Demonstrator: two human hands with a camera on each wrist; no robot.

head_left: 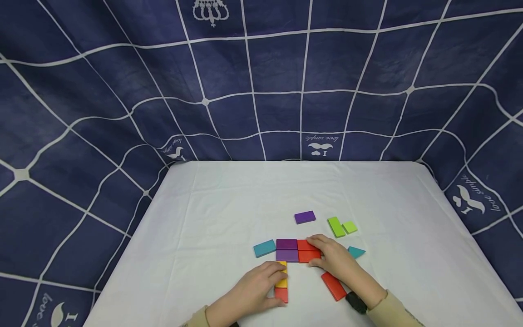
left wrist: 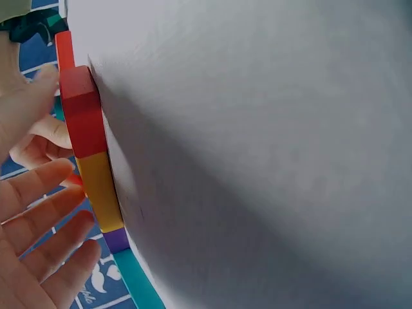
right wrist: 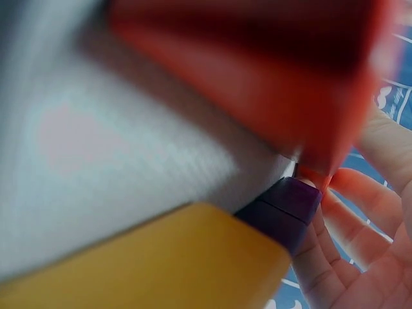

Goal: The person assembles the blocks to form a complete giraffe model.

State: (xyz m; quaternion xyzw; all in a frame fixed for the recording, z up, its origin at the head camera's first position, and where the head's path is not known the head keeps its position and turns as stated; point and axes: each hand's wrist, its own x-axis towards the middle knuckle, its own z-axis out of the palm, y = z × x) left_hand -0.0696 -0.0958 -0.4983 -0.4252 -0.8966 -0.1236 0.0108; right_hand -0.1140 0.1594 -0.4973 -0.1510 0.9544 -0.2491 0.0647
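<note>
Tilted sideways, a pale, shadowed bench (left wrist: 257, 129) fills most of the left wrist view. Along its left edge runs a row of blocks: from the top, a bright red block (left wrist: 65, 49), a deeper red block (left wrist: 87, 125), a yellow block (left wrist: 100, 193), a purple block (left wrist: 117, 241) and a teal block (left wrist: 139, 281). At left, the left hand (left wrist: 38, 218) has its fingers spread beside the red and yellow blocks, its thumb higher up. Behind it, partly hidden, is the right hand (left wrist: 45, 136), with a dark wrist strap (left wrist: 29, 26) above. Blue cloth (left wrist: 31, 56) with white lines shows beyond.
</note>
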